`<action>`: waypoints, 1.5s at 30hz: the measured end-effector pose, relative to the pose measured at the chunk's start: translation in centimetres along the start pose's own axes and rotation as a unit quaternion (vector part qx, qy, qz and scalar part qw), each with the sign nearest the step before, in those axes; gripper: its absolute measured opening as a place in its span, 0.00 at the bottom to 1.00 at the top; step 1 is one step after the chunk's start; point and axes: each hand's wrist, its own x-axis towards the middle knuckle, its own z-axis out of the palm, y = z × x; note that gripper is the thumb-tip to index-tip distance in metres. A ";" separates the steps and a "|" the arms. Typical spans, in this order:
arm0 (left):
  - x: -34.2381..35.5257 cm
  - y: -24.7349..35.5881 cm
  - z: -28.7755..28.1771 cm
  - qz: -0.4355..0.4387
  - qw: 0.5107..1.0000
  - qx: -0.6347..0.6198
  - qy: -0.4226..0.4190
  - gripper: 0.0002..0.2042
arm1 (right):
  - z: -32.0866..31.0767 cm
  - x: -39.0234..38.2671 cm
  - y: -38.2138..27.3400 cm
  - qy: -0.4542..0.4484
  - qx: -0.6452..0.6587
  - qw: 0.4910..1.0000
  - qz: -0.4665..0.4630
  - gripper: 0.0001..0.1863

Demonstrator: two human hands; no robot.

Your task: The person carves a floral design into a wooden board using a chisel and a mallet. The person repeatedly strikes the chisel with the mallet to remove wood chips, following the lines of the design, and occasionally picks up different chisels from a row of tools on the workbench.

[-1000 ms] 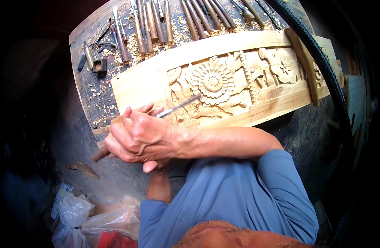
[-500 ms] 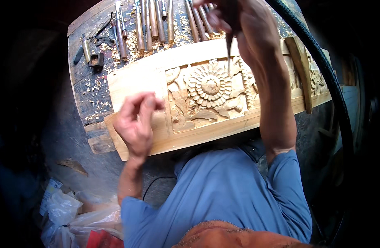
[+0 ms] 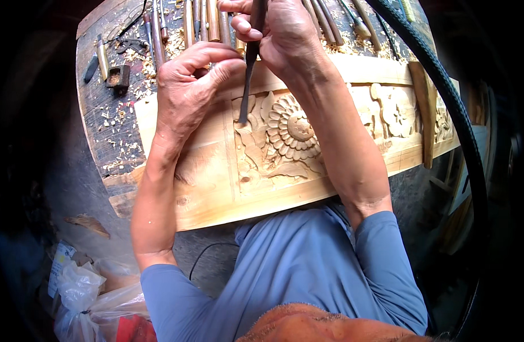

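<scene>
My right hand [image 3: 287,37] grips a carving chisel [image 3: 247,85] by its dark handle, up near the far edge of the bench. The blade points down, with its tip at the left part of the relief on a pale wooden board [image 3: 208,165]. My left hand [image 3: 188,85] is over the board's left part, thumb and fingers bent together at the chisel's shank; the fingertips' exact contact is hard to make out. The board bears a carved round flower [image 3: 299,128] with leaves around it, partly covered by my right forearm.
Several chisels [image 3: 225,25] lie along the bench's far side among wood shavings. A small dark block [image 3: 118,77] is at far left. A curved wooden piece [image 3: 425,114] lies across the board's right part. A thick black hose [image 3: 444,80] hangs at right; a plastic bag [image 3: 82,288] is on the floor.
My right hand has moved left with the chisel, whose tip went from the flower's right side to its left. My left hand has risen from the board's near left to the chisel's shank.
</scene>
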 end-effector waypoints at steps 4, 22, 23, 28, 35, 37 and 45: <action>0.2 0.1 -0.1 0.018 0.999 0.036 -0.031 0.06 | 0.4 0.1 0.2 0.000 0.002 1.000 0.001 0.19; 1.0 -0.4 -0.5 0.091 0.965 -0.053 0.240 0.13 | -5.3 -0.7 -14.4 0.101 0.007 0.972 -0.212 0.24; 1.0 -0.5 -0.6 0.102 0.964 -0.035 0.242 0.12 | -6.6 -0.6 -15.4 0.069 -0.090 0.970 -0.214 0.25; 1.1 -1.2 -0.8 0.099 0.967 -0.026 0.233 0.11 | -7.0 0.5 -16.1 0.027 -0.403 0.881 -0.245 0.18; 1.0 -0.7 -0.6 0.094 0.966 -0.020 0.241 0.11 | -7.8 4.2 -7.3 -0.130 -0.555 0.684 -0.454 0.13; 1.1 -0.6 -0.2 0.095 0.967 -0.020 0.236 0.11 | -8.5 4.7 -3.9 -0.156 -0.579 0.657 -0.457 0.14; 0.9 -0.5 -0.6 0.090 0.967 -0.012 0.239 0.11 | -6.3 4.6 -1.4 -0.247 -0.652 0.613 -0.372 0.24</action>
